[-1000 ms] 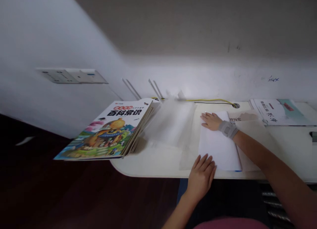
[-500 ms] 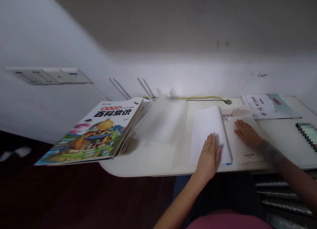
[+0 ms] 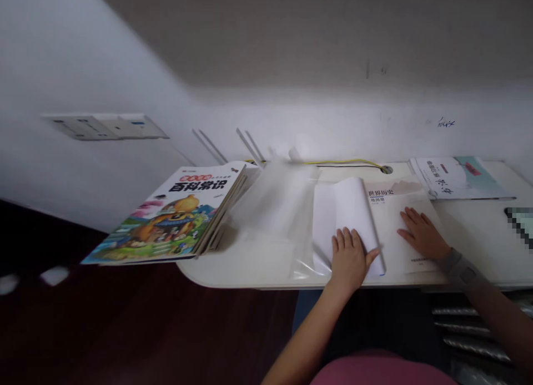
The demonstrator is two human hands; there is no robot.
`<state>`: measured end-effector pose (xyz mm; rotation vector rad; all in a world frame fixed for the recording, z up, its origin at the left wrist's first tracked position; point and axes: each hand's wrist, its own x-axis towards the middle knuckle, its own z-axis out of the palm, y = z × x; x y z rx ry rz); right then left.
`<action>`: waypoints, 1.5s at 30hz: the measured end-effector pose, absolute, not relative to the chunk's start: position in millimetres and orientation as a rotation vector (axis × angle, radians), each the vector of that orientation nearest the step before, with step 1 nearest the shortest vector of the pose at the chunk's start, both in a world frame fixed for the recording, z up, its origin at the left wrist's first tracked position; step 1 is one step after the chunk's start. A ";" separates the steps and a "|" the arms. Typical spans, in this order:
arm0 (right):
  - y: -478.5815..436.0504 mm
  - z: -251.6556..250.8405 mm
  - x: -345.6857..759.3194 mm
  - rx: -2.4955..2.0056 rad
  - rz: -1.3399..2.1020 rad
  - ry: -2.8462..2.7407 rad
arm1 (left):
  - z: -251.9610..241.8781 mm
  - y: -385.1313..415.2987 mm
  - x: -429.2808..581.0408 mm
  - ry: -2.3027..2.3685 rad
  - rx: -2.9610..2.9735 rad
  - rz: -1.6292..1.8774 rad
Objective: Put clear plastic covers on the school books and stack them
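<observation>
A stack of books [image 3: 183,207] juts past the left end of the surface [image 3: 245,271]. Beside it lie blurred, translucent sheets [image 3: 266,207]. Next, the left hand [image 3: 350,258] rests open, palm down, on curved white paper [image 3: 343,207]. Just beside that paper is a pale-covered book [image 3: 385,224]; the right hand [image 3: 423,235] lies flat across its cover, fingers extended, gripping nothing. Beyond, near the wall, lies a green-and-white book [image 3: 453,178].

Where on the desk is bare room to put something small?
Bare desk shows at front left, between the book stack and plastic sheet, and at right, between the teal book and grey wristband. The middle is crowded: left hand on white paper, right hand on beige book.
</observation>
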<state>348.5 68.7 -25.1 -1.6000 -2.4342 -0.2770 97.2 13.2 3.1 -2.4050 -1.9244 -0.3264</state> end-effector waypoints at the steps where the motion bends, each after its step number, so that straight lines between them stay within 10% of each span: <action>1: 68.5 -25.2 348.2 -1.599 -0.280 -2.433 | 5.4 14.2 98.5 -1.936 -2.405 -0.304; 45: 69.8 -29.2 344.3 -1.556 -0.371 -2.442 | 6.9 -18.4 114.6 -1.958 -2.392 -0.330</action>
